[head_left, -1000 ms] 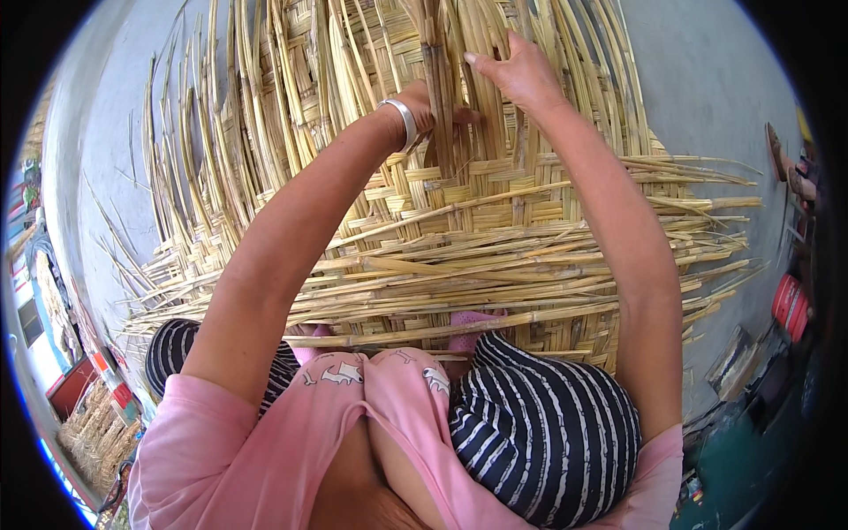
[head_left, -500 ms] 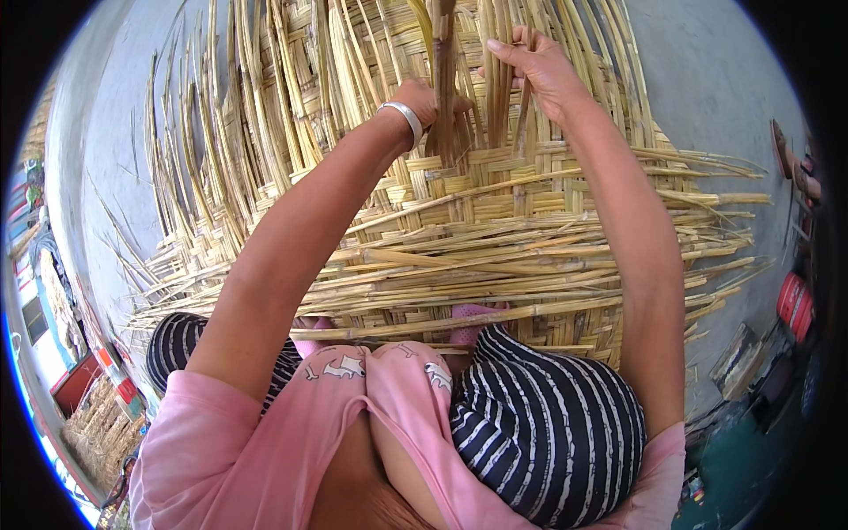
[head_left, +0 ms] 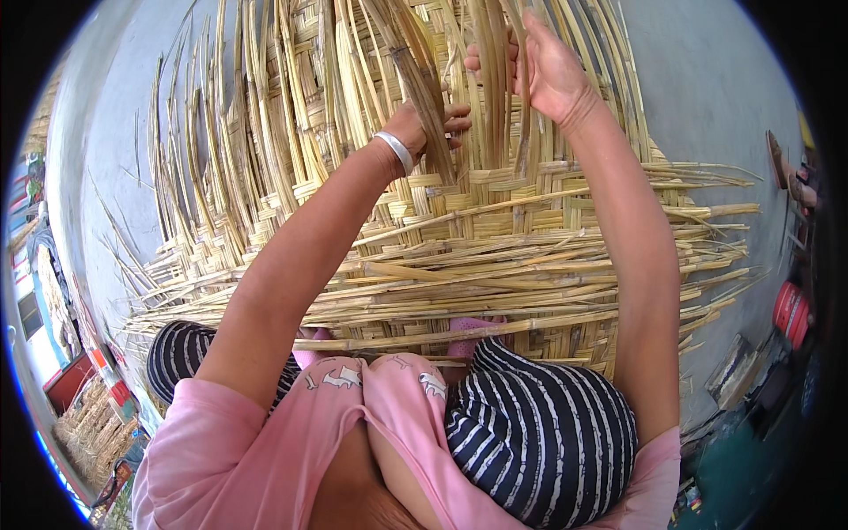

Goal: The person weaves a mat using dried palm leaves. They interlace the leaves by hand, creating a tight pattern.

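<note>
A half-woven mat of split cane strips [head_left: 415,208] lies in front of me, its yellow strips crossing over and under. My left hand [head_left: 413,131], with a silver bangle at the wrist, is around a raised bundle of darker cane strips [head_left: 430,110]. Its fingertips poke out on the bundle's right side. Farther right, my right hand [head_left: 555,75] curls its fingers behind several upright cane strips [head_left: 495,97], the thumb pointing up and away. These strips rise from the weave between my hands.
Loose lengths of cane [head_left: 468,283] lie crosswise near my feet, under my knees in striped cloth [head_left: 548,424]. Long strip ends fan out at the left over the grey floor [head_left: 106,150]. At the right edge are a red round object [head_left: 791,315] and another person's foot [head_left: 799,190].
The darker bundle at my left hand has tipped to the left, and that hand's fingers have spread to its right. My right hand has turned, its thumb lifting off the strips.
</note>
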A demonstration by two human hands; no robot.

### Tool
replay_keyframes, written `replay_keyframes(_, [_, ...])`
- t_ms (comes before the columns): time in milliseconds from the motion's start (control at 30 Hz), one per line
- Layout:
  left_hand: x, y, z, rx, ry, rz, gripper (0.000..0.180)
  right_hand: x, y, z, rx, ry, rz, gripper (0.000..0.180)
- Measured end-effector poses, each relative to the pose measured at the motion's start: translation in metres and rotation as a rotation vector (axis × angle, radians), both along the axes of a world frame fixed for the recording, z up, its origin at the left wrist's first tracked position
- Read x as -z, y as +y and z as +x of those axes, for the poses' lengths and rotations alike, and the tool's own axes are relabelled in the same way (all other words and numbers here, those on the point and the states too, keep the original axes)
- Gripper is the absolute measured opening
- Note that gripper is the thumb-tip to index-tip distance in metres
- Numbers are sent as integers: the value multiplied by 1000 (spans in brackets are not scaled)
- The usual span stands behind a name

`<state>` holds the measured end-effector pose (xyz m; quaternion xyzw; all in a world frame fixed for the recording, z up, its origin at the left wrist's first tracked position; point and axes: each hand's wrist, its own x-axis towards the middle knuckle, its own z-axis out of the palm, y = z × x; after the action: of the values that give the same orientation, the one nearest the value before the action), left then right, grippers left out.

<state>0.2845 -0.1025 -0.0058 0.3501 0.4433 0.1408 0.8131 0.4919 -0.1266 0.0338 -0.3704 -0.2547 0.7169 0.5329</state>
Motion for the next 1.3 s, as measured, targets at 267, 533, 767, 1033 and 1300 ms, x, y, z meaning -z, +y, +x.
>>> replay_keyframes(267, [-6,-8,0,4,-76,123,24,14,12,11,-275,-167,-99,60])
replay_keyframes(533, [12,7,-9,473,75,465,36,17,3,15,-136,-240,12,42])
replay_keyframes(767, [21,18,-9,604,145,637,41,19,-43,-4,392,-331,-137,10])
replay_keyframes(1033, [12,19,-6,428,79,416,27,47,-96,-23,735,-336,-398,17])
replay_keyframes(1300, [13,-20,-13,-300,428,765,29,66,-112,-28,774,-445,-415,17])
